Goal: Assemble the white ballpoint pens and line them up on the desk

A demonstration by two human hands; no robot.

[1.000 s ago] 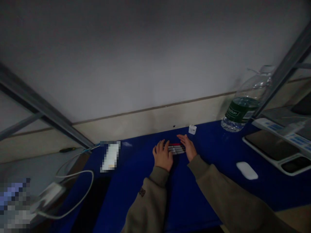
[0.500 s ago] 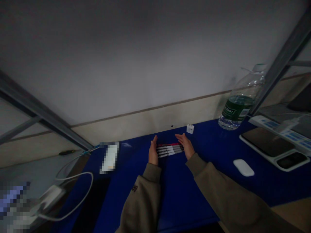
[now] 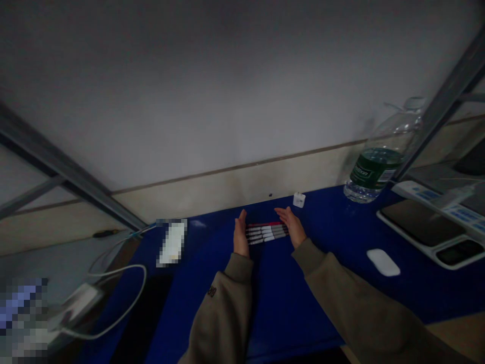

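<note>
Several pens (image 3: 267, 233) lie side by side in a row across the blue tabletop (image 3: 212, 303); the farthest one is red, the others are white, grey and black. My left hand (image 3: 240, 234) stands on edge at their left ends, fingers stretched out and palm facing inward. At the right ends is my right hand (image 3: 293, 227), likewise flat with its fingers extended toward the wall. The pens sit between the two palms, with neither hand wrapped around them. Whether the palms press on the pen tips cannot be made out.
A white charger plug (image 3: 299, 199) stands near the wall. On the right are a large water bottle (image 3: 375, 169), a white mouse-shaped object (image 3: 383, 262) and a kitchen scale (image 3: 424, 227). A blurred-out pale object (image 3: 172, 243) and a white cable (image 3: 144, 283) lie on the left.
The view has shifted slightly. Both hands keep nearly the same pose at the ends of the pens, and the row looks unchanged.
</note>
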